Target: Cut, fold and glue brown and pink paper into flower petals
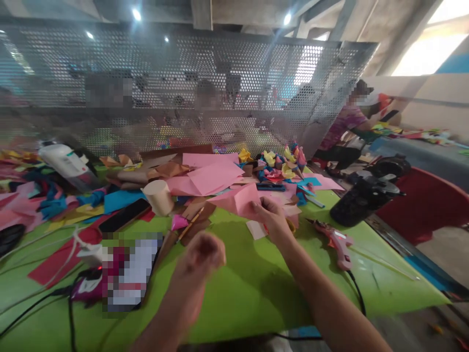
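A right hand (271,217) is gripping pink paper (245,201) toward the far edge of the green surface (249,288); the blurred left hand (202,256) is hovering nearer the front edge, its hold unclear. A black tumbler (356,203) is standing by the right edge, a white bottle (64,164) far left, contents hidden.

Place: craft workshop
Green counter (242,303): coloured paper (216,178), glue gun (341,243) at right
Far side: perforated metal screen (220,120)
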The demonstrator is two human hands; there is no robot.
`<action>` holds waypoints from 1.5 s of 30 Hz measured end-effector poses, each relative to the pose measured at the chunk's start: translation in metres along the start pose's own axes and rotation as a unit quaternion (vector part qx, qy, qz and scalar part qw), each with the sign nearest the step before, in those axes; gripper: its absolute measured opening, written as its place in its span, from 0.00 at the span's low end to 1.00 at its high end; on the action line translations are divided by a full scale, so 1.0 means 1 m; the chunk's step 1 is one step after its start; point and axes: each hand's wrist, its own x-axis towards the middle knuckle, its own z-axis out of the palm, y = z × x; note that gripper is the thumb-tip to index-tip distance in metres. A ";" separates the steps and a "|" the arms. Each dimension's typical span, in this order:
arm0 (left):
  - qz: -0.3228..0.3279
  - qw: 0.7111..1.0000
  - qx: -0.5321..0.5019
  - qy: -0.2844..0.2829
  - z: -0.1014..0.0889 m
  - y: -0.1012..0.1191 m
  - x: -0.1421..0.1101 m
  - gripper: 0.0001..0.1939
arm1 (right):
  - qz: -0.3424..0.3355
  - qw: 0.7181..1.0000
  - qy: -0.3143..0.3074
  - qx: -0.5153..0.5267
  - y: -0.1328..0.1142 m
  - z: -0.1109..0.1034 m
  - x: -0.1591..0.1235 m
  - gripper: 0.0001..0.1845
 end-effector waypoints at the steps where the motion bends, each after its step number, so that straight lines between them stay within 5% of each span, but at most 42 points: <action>1: -0.013 0.999 -0.016 0.031 0.008 -0.005 0.022 0.16 | -0.002 1.000 0.000 0.002 0.001 0.001 -0.001 0.27; 3: -0.044 0.994 -0.057 0.081 0.021 -0.017 0.059 0.22 | -0.006 1.000 0.000 0.007 0.003 0.003 -0.004 0.26; 8: -0.018 0.993 -0.114 0.014 0.043 -0.034 0.097 0.25 | -0.004 1.000 -0.009 0.013 0.009 0.012 -0.013 0.24; 27: 0.009 0.999 0.040 0.022 0.015 -0.052 0.111 0.20 | 0.063 0.994 -0.084 -0.036 0.002 0.013 -0.015 0.20; 35: 0.020 0.969 0.207 -0.133 0.013 -0.041 0.102 0.14 | 0.074 0.986 -0.146 -0.043 -0.001 0.016 -0.021 0.20; 41: 0.012 0.975 0.159 -0.156 0.017 -0.041 0.101 0.16 | 0.083 0.995 -0.054 -0.023 -0.002 0.015 -0.019 0.22; 45: 0.017 0.972 0.188 -0.141 0.016 -0.042 0.102 0.15 | 0.091 0.994 -0.056 -0.008 -0.004 0.016 -0.019 0.23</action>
